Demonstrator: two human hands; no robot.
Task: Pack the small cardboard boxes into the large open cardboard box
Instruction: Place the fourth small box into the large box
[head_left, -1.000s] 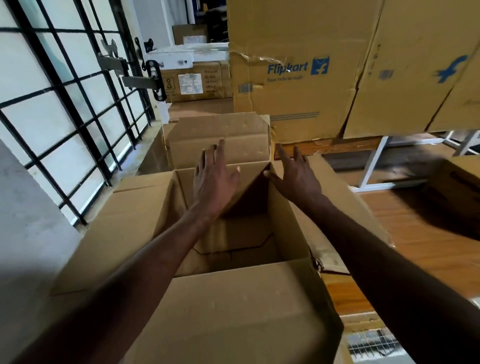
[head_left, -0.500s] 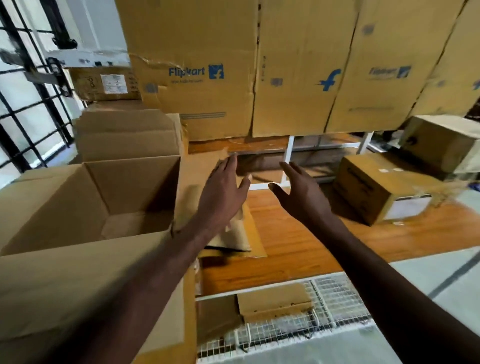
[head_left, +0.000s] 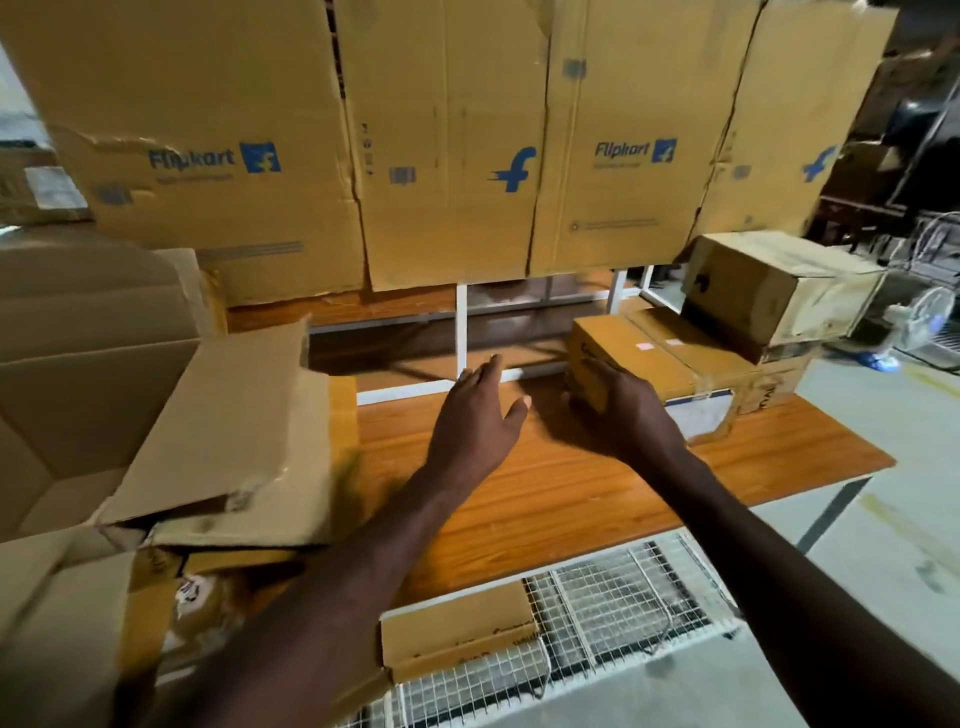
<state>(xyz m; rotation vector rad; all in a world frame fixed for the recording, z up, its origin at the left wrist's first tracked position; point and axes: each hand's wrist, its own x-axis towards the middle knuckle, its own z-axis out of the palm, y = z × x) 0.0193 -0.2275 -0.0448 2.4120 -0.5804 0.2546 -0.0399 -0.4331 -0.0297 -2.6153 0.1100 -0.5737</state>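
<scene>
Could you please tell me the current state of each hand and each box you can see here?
left hand: open, fingers straight, above the table, holding nothing.
right hand: fingers on the near end of the small box.
small box: closed, taped, on the wooden table.
large open box: flaps up, at left.
upper box: closed, stacked on others.
</scene>
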